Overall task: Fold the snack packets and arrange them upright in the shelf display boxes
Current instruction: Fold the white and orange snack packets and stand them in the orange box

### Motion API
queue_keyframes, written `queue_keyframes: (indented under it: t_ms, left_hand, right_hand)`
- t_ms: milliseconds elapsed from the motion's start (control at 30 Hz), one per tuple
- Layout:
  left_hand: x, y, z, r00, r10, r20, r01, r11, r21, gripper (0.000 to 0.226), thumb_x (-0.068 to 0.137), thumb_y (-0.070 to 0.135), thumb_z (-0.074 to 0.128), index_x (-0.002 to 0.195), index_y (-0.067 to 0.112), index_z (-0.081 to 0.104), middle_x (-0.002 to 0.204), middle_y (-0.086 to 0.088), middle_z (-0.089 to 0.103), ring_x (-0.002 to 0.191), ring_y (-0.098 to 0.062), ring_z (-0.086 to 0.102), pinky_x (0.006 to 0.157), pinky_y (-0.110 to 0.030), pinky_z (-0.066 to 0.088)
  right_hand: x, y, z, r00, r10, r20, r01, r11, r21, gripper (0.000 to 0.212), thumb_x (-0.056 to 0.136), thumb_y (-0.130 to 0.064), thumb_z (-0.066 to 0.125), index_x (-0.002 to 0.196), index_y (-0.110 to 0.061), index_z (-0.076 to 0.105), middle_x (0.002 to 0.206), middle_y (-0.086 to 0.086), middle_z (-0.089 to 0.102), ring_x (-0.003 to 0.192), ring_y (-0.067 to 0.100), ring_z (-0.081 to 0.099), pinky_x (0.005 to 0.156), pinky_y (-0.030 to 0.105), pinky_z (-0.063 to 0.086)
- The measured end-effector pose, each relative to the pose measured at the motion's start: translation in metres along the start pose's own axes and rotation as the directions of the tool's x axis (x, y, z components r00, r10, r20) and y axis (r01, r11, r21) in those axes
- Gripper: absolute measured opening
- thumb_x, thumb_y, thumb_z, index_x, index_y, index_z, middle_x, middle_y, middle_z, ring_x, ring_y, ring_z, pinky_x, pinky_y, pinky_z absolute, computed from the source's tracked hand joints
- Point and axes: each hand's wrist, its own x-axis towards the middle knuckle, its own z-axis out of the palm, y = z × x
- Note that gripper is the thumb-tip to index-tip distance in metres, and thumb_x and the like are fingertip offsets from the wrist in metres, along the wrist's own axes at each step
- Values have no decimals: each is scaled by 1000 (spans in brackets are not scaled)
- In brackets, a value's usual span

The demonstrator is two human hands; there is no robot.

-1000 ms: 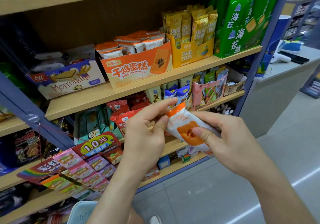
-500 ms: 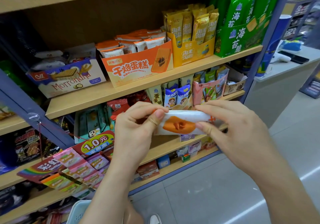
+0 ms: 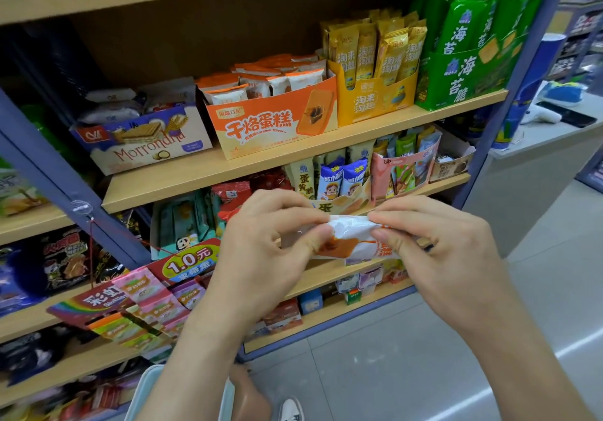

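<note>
Pinching a white-and-orange packet [image 3: 350, 239] by its ends, left hand [image 3: 261, 257] at 9 o'clock of it and right hand [image 3: 447, 257] at 3, fingers [image 3: 401, 215] curled on the wrapper. It lies sideways in mid-air before the shelves [image 3: 182, 189], with the orange box [image 3: 270, 123] of like packets at 12 o'clock.

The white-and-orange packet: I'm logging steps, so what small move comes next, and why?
Probably press the fold flat: the left hand and right hand pinch the packet, held sideways, its wrapper creased between them. Matching packets stand upright in the orange cake display box above.
</note>
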Motion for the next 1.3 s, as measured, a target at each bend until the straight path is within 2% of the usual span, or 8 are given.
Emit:
queue_keyframes:
  t_ms: [200, 400, 533, 600, 767, 967, 1133, 1300]
  left_hand:
    - [-8, -1, -1, 993, 117, -22, -113, 983, 142, 19, 85, 31, 67, 92, 18, 78, 90, 8, 68, 83, -11, 58, 69, -31, 49]
    - [-10, -20, -15, 981, 166, -102, -155, 982, 113, 18, 88, 24, 62, 87, 13, 77, 87, 5, 68, 80, -13, 60, 66, -32, 50]
    - [-13, -39, -28, 972, 136, -192, -120, 989, 89, 18, 89, 21, 63, 85, 11, 76, 86, 4, 69, 79, -12, 61, 67, -32, 51]
    - [-14, -51, -36, 970, 105, -219, -93, 993, 66, 18, 89, 21, 62, 85, 11, 76, 87, 7, 69, 81, -10, 62, 69, -32, 52]
    - [-9, -71, -55, 989, 121, -82, -110, 985, 129, 22, 91, 32, 58, 88, 17, 74, 89, 8, 70, 85, -7, 61, 76, -36, 53]
    - [-1, -83, -65, 990, 103, 92, -116, 981, 157, 35, 91, 44, 51, 112, 25, 72, 100, 11, 67, 89, -8, 57, 68, -34, 54]
    - [1, -105, -71, 999, 24, -24, -24, 1000, -20, 16, 84, 29, 66, 94, 26, 78, 92, 21, 64, 87, -5, 57, 72, -26, 49]
    - [2, -116, -78, 990, -110, -86, 91, 976, -198, 13, 84, 27, 67, 91, 26, 77, 94, 21, 66, 92, -8, 62, 70, -26, 52]
  right_hand:
    - [3, -12, 11, 999, -25, 37, 23, 998, 55, 17, 82, -18, 69, 95, -13, 78, 96, -9, 71, 92, 9, 66, 82, 30, 53]
    - [14, -28, 21, 991, 106, 86, -121, 973, 197, 14, 76, -11, 81, 86, -20, 77, 96, -15, 70, 95, 3, 64, 80, 13, 49]
    - [25, -41, 28, 907, 354, 228, -421, 758, 498, 14, 77, -9, 75, 83, -21, 72, 89, -4, 74, 85, 11, 72, 62, 23, 58]
    - [31, -48, 34, 881, 374, 289, -473, 681, 559, 12, 77, -10, 71, 86, -17, 70, 89, -1, 75, 84, 12, 73, 61, 27, 59]
    - [39, -63, 58, 885, 406, 229, -465, 744, 480, 12, 82, -4, 71, 84, -15, 68, 86, -3, 75, 82, 10, 73, 63, 30, 61]
    - [50, -78, 82, 898, 395, 193, -440, 797, 414, 13, 81, -5, 73, 80, -17, 68, 82, 1, 73, 75, 10, 72, 59, 25, 59]
    - [57, -89, 101, 888, 426, 176, -454, 741, 495, 18, 78, -4, 74, 87, -18, 69, 85, 0, 74, 78, 11, 72, 60, 23, 58]
    - [65, -97, 113, 842, 512, 170, -505, 637, 582, 16, 72, -24, 71, 86, -16, 70, 83, -2, 75, 77, 10, 72, 58, 23, 58]
